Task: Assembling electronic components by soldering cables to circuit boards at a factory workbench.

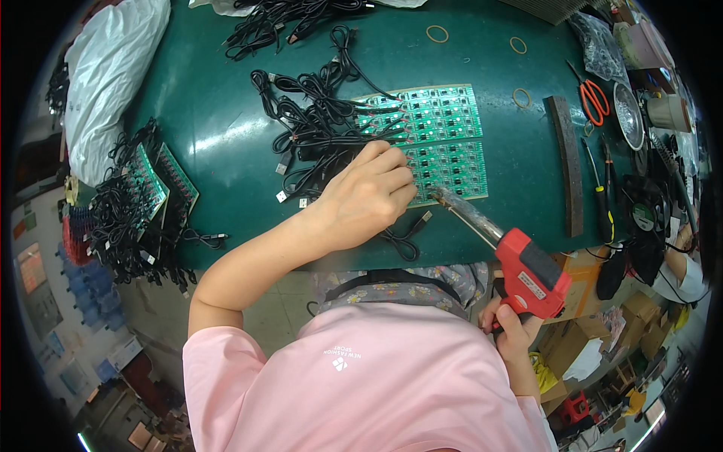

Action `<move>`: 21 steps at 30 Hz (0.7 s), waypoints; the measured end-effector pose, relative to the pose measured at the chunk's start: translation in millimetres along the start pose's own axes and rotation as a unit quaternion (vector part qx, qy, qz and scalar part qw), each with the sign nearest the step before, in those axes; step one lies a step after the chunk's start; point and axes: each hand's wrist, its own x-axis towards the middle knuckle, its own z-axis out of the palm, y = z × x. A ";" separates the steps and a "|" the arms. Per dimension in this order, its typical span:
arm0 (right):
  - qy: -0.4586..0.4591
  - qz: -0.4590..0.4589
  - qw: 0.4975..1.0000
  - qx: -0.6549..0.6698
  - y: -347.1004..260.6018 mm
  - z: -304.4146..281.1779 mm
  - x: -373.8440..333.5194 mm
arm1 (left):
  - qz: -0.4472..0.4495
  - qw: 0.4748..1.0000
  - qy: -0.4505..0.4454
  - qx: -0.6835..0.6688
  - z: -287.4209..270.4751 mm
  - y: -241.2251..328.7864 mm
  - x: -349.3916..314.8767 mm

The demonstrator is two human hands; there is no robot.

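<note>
My left hand (369, 192) is closed in a pinch over the lower left edge of the green circuit board panel (468, 147). A black USB cable (407, 247) comes out from under this hand, its coil and plug lying near the table's front edge; the fingertips themselves are hidden. My right hand (508, 328) is wrapped round the handle of a red soldering gun (531, 275). The gun's metal tip meets or hovers just over the panel's lower edge, beside my left fingers. Several bundled black USB cables (316, 105) lie left of the panel, some with wires reaching its upper rows.
More cables (294, 19) lie at the far edge. Boards with cables (154, 181) are stacked at the left, near a white plastic bag (113, 83). Rubber bands (437, 34), a dark bar (565, 166), red-handled scissors (593, 102), a screwdriver (600, 192) and a metal bowl (627, 117) lie rightward.
</note>
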 end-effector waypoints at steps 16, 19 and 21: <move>-0.005 0.024 0.999 -0.022 2.1 1.2 0.3 | 0.020 0.999 -0.011 0.024 -2.4 1.2 0.0; -0.003 0.019 0.999 -0.031 6.2 0.3 0.8 | 0.024 0.999 -0.017 0.031 -1.7 1.2 0.6; -0.010 0.016 0.999 -0.029 6.9 -0.6 0.6 | 0.027 0.999 -0.018 0.037 -1.4 1.4 0.8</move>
